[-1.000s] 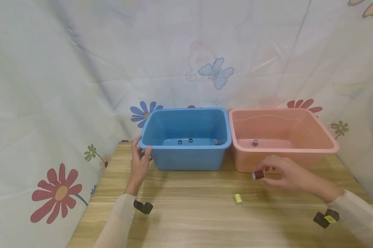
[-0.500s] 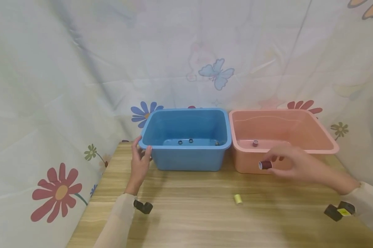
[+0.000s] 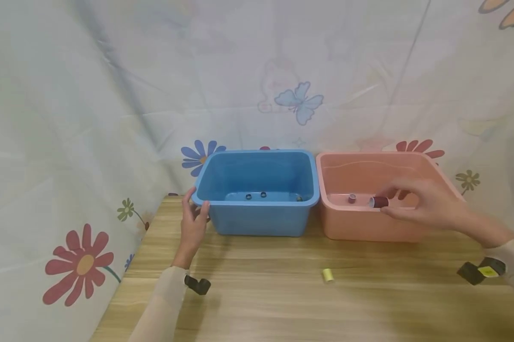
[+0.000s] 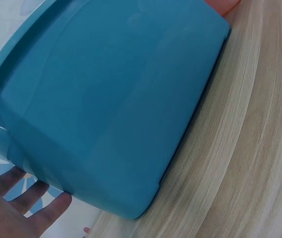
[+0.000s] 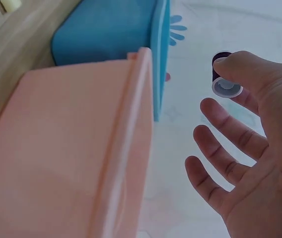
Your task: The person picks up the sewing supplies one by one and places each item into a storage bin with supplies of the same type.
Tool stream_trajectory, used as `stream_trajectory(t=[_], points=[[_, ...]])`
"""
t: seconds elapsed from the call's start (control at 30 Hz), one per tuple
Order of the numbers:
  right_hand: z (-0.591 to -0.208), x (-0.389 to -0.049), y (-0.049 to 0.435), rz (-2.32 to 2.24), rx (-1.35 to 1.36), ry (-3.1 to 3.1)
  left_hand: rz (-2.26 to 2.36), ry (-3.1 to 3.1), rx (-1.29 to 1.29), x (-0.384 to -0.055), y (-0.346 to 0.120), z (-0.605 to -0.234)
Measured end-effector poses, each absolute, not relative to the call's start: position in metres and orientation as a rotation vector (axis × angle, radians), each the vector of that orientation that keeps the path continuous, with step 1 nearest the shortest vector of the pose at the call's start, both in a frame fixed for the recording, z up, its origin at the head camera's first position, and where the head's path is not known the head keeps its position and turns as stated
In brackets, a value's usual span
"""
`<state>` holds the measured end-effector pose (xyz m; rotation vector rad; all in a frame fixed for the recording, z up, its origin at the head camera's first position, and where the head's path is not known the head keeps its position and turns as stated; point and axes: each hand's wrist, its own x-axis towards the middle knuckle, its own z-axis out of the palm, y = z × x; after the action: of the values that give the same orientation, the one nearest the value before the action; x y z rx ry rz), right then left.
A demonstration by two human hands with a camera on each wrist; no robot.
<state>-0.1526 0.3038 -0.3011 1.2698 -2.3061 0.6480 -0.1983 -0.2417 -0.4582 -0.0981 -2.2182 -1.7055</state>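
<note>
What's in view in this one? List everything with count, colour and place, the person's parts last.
Blue bin: 1, blue, back of table, left
Pink bin: 1, pink, right of blue bin
Dark red spool: 1, dark red, in right hand
Yellow spool: 1, yellow, on table
Greyish spool: 1, greyish, inside pink bin
Small items: 3 visible, dark, inside blue bin; type unclear
Table: 1, wood-toned, under bins
Backdrop: count unclear, pale, printed, behind bins
Wrist devices: 2, black, at wrists
Sleeves: 2, cream, on forearms
Left hand: 1, bare, on blue bin
Right hand: 1, bare, by pink bin
</note>
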Motion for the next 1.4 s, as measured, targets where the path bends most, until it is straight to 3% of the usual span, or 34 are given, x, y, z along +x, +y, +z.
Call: stream_trajectory(t=[0.3,0.9,1.2,1.4], points=[[-0.281,-0.161,0.309,0.704,1.249,-2.377,-1.725,-2.222,-0.105,-0.197,-0.242,-0.456],[-0.262,-0.197,0.325,0.842,0.87,-2.731,-1.758,-2.247,-0.123,-0.175,-0.232,-0.422],[-0.26,-0.221,0.328,0.835,0.733,-2.819,-1.722,-2.221,-0.097,-0.197,-0.243,-0.457],[-0.266,-0.236,0.334,0.8,0.704,-2.849,-1.698,-2.233,-0.099,-0.198,-0.242,-0.457]])
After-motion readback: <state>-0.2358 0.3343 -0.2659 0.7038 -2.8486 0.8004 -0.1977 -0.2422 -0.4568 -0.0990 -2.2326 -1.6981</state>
